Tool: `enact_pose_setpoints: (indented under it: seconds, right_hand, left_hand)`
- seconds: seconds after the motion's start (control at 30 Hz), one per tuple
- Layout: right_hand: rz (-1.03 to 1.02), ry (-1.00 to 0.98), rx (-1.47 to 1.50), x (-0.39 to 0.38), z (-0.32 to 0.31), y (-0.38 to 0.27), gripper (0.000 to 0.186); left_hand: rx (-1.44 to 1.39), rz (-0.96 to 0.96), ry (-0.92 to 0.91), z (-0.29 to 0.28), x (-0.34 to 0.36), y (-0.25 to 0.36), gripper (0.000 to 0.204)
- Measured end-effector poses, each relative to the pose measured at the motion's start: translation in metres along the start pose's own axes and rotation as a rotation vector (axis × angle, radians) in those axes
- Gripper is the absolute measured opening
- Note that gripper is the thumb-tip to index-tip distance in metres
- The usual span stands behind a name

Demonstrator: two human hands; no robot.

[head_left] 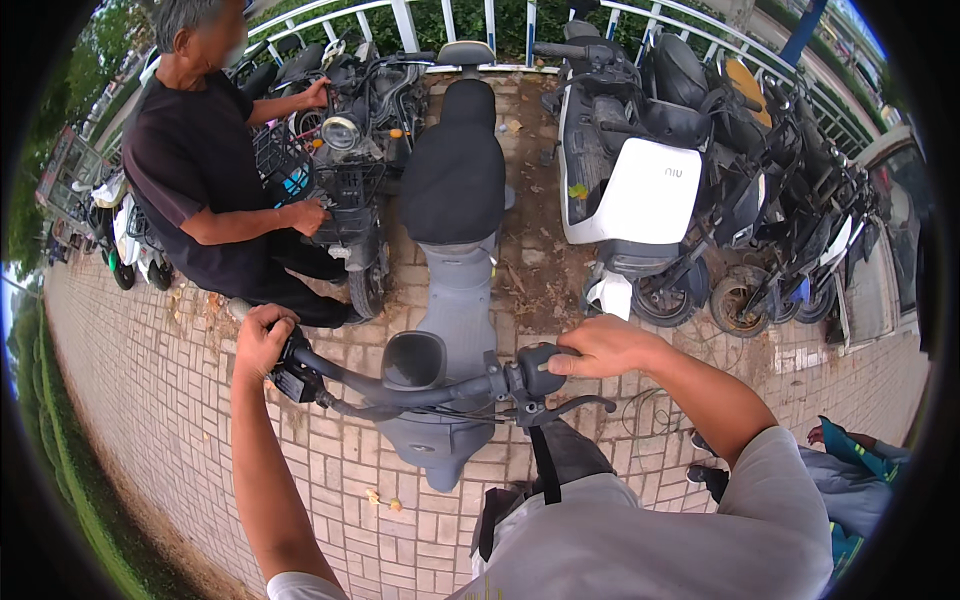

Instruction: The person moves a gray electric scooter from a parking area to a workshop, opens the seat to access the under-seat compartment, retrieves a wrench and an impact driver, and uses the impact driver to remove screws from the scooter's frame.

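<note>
A grey scooter (460,300) with a long black seat (455,185) stands before me, its front end towards me. My left hand (263,340) is wrapped round the left end of its black handlebar (400,394), beside a dark switch housing. My right hand (610,347) is closed over the rounded black piece (540,368) at the bar's other end, thumb along the near side; its other fingers are partly hidden. Below that hand a black brake lever (575,406) sticks out. A dark rounded panel (414,360) sits behind the bar.
At the left another person (195,170) in dark clothes has both hands at a black bike with a basket (350,195). To the right stand a scooter with a white panel (650,190) and several dark bikes. A white fence (405,25) runs behind. Someone's sleeve (860,450) shows lower right.
</note>
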State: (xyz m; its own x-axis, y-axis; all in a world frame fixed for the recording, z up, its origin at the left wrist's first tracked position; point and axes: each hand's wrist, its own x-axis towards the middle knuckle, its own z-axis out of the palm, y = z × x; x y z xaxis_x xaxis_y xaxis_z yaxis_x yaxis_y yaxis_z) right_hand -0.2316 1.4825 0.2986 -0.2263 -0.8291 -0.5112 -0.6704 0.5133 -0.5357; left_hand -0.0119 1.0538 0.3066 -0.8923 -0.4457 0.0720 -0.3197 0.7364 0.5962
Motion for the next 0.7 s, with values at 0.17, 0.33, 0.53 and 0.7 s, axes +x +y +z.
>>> enact_pose_setpoints:
  seconds: [0.17, 0.33, 0.53, 0.7]
  right_hand:
    - [-0.217, -0.098, 0.000, -0.045, 0.053, -0.063, 0.069]
    - [-0.290, -0.198, 0.067, -0.085, 0.136, -0.081, 0.050]
    - [-0.412, -0.404, 0.081, -0.111, 0.222, -0.124, 0.041]
    - [-0.512, -0.486, 0.148, -0.138, 0.290, -0.154, 0.038]
  left_hand:
    - [-0.042, -0.169, 0.036, -0.014, -0.099, -0.020, 0.016]
    - [0.110, -0.218, 0.072, -0.019, -0.192, -0.018, 0.015]
    - [0.230, -0.336, 0.155, -0.041, -0.337, -0.008, 0.013]
    - [0.410, -0.535, 0.262, -0.041, -0.444, 0.023, 0.015]
